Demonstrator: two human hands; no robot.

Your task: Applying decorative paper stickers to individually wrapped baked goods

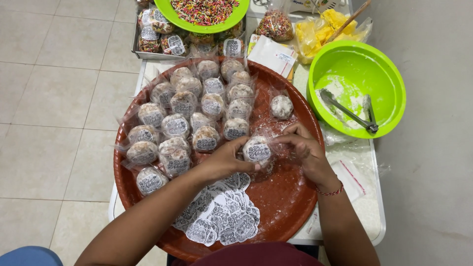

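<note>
Both hands meet near the middle of the round brown tray [295,207]. Left hand [227,160] and right hand [306,148] pinch one wrapped sweet ball [257,150] between fingertips, left from its left side, right from its right; the ball sits on or just above the tray, can't tell which. It carries a round printed sticker on top.

Handling guess: light, soft, easily squashed; the clear plastic wrap looks slippery and crinkly, so hold by the sides with gentle fingertip pressure, not by the loose wrap ends.

Just near of the hands lies a pile of loose stickers [221,216]. Left and far on the tray, a cluster of finished wrapped balls [189,113], touching each other; one single ball [282,106] sits apart to the right.

Off the tray, right: green bowl [389,79] with white flour residue and metal tongs [350,112] inside. Far: green plate of coloured sprinkles [204,12], a metal tray of packets [152,39], and yellow bags [320,29]. All sit on a white table [367,212] over a pale tiled floor [59,88].
</note>
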